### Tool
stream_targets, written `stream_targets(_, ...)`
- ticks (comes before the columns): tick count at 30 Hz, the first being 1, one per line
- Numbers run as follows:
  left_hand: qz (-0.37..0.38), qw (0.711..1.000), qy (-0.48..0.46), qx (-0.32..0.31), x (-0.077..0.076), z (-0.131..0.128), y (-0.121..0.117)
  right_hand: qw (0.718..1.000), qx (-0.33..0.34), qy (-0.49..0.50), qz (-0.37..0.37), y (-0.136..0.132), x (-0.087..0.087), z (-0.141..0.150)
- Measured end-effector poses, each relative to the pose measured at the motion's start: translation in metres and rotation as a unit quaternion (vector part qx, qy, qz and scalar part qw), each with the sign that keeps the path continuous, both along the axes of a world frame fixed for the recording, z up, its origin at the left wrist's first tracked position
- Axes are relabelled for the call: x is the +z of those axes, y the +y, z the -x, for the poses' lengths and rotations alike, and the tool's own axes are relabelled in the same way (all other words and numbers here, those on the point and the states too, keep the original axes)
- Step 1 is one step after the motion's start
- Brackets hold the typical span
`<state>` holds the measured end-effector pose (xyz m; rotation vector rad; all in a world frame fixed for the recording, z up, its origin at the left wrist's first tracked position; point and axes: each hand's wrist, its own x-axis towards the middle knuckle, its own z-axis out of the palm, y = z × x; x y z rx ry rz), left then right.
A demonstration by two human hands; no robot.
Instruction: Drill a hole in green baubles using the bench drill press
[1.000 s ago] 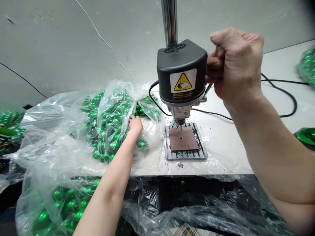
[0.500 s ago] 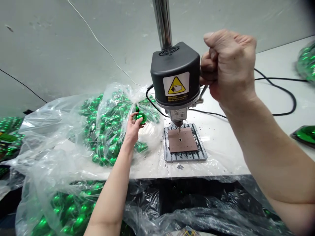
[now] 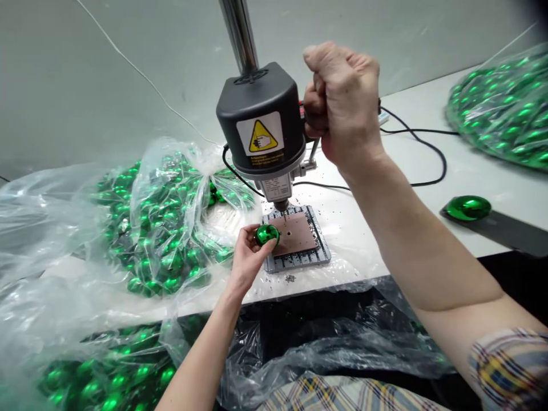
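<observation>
Between the thumb and fingers of my left hand (image 3: 250, 257) is a shiny green ball (image 3: 267, 234). It is over the left side of a brown board (image 3: 299, 237) with a small hole in it, which lies on the slotted grey base (image 3: 319, 254) of a drill press. Above the board hangs the black motor head (image 3: 261, 117), with a yellow warning label and the chuck (image 3: 281, 204) beneath. My right hand (image 3: 346, 103) is raised at the head's right side, fingers curled in a fist around what looks like the feed handle, mostly hidden by the fingers.
A clear plastic bag (image 3: 162, 222) full of green balls lies to the left, with another bag (image 3: 505, 108) at the back right. A green oval piece (image 3: 468, 207) rests on a dark strip at right. Black cable (image 3: 440, 162) loops behind my right arm. Dark shavings litter the base.
My left hand has brought the green ball from beside the bag rightward and down to the board. My right hand stays at the drill press handle. The view has shifted right.
</observation>
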<state>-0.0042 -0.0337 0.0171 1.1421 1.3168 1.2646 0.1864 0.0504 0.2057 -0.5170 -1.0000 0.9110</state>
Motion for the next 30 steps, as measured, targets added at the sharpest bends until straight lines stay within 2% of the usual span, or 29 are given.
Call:
stream_targets(2, -0.025, 0.997, 0.078, 0.002, -0.013, -0.005, 0.003, 1.000, -0.006, -0.008, 0.004, -0.001, 0.001, 0.000)
stream_targets(5, -0.048, 0.989, 0.142, -0.005, -0.024, -0.011, 0.010, 1.000, -0.010, -0.022, 0.002, 0.001, 0.002, 0.000)
stream_targets(16, -0.147, 0.946, 0.288, -0.031, -0.029, -0.030, 0.028, 0.996, -0.043, -0.068, 0.029, -0.001, 0.006, 0.002)
stream_targets(24, -0.165, 0.938, 0.304, 0.004, -0.044, -0.039, 0.028, 0.997, -0.038, -0.063, 0.017, 0.000, 0.004, 0.001)
stream_targets(30, -0.156, 0.954, 0.257, 0.001, -0.054, -0.041, 0.026, 0.994, -0.054, -0.092, -0.016, 0.002, -0.001, 0.001)
